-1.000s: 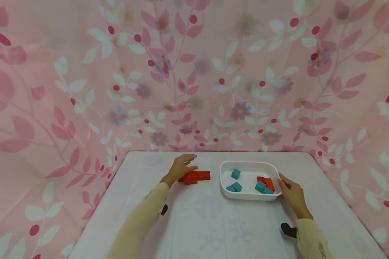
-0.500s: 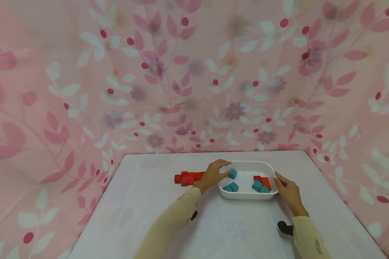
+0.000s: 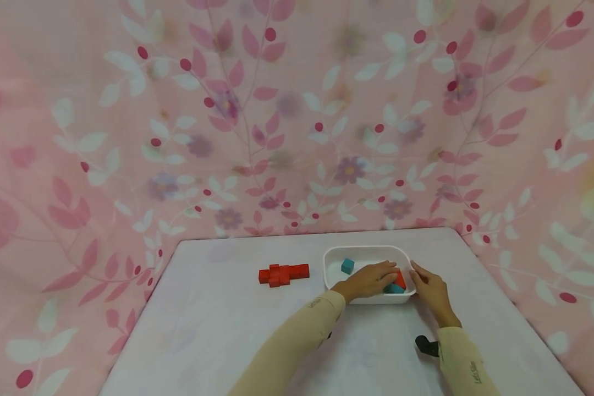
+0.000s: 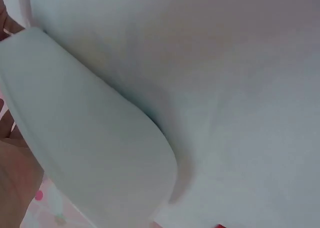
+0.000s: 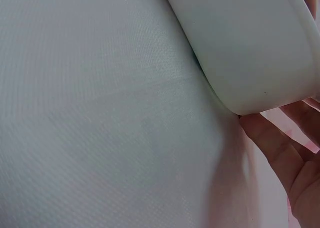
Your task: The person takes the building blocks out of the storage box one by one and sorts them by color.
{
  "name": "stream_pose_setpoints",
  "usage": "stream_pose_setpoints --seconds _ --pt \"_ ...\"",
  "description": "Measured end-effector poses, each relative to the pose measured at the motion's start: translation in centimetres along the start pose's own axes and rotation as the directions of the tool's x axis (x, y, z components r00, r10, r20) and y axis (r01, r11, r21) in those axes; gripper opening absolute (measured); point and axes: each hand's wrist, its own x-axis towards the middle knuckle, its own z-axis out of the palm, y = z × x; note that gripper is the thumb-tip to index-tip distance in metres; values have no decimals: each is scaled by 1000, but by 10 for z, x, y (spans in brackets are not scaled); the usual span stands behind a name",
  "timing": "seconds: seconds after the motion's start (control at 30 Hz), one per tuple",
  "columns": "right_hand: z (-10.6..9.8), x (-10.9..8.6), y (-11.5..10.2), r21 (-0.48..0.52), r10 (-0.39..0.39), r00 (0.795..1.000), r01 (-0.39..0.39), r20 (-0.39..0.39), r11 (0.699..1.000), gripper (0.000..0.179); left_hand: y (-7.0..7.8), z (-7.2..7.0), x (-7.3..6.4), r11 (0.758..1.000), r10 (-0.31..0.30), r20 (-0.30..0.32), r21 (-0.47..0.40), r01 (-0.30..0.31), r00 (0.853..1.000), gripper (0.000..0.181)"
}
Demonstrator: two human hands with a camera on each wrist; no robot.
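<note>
My left hand (image 3: 371, 279) reaches over the near rim into a white tray (image 3: 363, 300), fingers extended right at a red block (image 3: 401, 280) and a teal block (image 3: 395, 289) in its right end. Its palm hides the tray's middle and other teal blocks. One teal cube (image 3: 347, 266) shows at the tray's back left. The right hand (image 3: 434, 291) holds the tray's right end; in the right wrist view its thumb (image 5: 272, 145) sits at the bottom corner, with fingers farther up the wall. The left wrist view shows mostly the tray's outer side (image 4: 95, 133).
Left of the tray, several red blocks (image 3: 283, 274) lie together in a cross-like shape on the white-covered table (image 3: 218, 330). Pink floral cloth (image 3: 297, 137) rises behind the table's back edge and along both sides.
My left hand has moved rightward from above the red blocks on the table, past the teal cube, to the tray's right end. The right hand keeps its hold on the tray.
</note>
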Motion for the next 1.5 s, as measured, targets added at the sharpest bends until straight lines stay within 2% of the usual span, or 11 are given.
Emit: stream_pose_setpoints --seconds 0.17,0.3,0.4,0.67,0.83,0.93,1.07,1.23,1.33,1.4,1.5 --pt "-1 0 -1 -19 -60 997 60 -46 998 50 6 11 9 996 55 96 63 -61 994 56" --pt "1 3 -3 1 -64 997 65 -52 998 49 7 15 10 992 -31 188 122 8 982 62" --pt "2 5 -3 13 -51 998 52 -43 999 50 9 13 9 983 -73 215 183 33 974 63" --pt "-2 7 -3 -15 -17 999 16 -37 1000 52 -8 3 2 970 -77 173 239 34 982 62" --pt "-3 8 -2 -7 18 999 -18 -39 1000 51 -17 -1 -2 946 -76 98 322 40 992 63" --pt "-4 7 -3 1 25 1000 -25 -19 1000 52 -14 2 2 930 -51 70 368 21 996 64" --pt "-4 6 -1 -12 -15 999 15 -35 1000 52 -2 12 13 937 -11 68 350 -13 998 62" --pt "0 3 3 -30 -63 996 61 -59 998 51 11 22 25 922 21 160 379 -81 987 57" --pt "3 1 5 -26 -59 997 58 -58 998 52 14 24 23 940 -48 206 342 -26 977 59" --pt "5 0 6 -30 -65 995 63 -71 998 51 14 24 20 961 -104 203 272 46 974 63" --pt "4 1 6 -37 -87 993 84 -81 996 50 9 22 16 973 -153 184 198 116 971 69"
